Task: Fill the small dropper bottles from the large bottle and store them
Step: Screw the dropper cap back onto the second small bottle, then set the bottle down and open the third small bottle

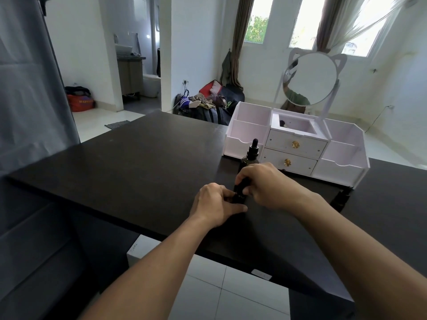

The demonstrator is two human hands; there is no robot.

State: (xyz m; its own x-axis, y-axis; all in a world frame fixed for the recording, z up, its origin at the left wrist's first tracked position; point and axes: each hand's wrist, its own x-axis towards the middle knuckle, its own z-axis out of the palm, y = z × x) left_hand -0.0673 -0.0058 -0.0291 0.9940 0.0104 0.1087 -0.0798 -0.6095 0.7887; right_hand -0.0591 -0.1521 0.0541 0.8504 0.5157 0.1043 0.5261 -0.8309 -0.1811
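Observation:
A small dark dropper bottle stands on the black table between my two hands. My left hand grips its lower body from the left. My right hand curls over its black cap from the right. Just behind them the large dark bottle stands upright with its black dropper top on. Another small dark bottle sits to the right, near the corner of the white organiser. Most of the held bottle is hidden by my fingers.
The white organiser has two drawers with gold knobs, open side compartments and a round cat-ear mirror on top. A grey curtain hangs at the left. The table's near edge runs diagonally over a tiled floor.

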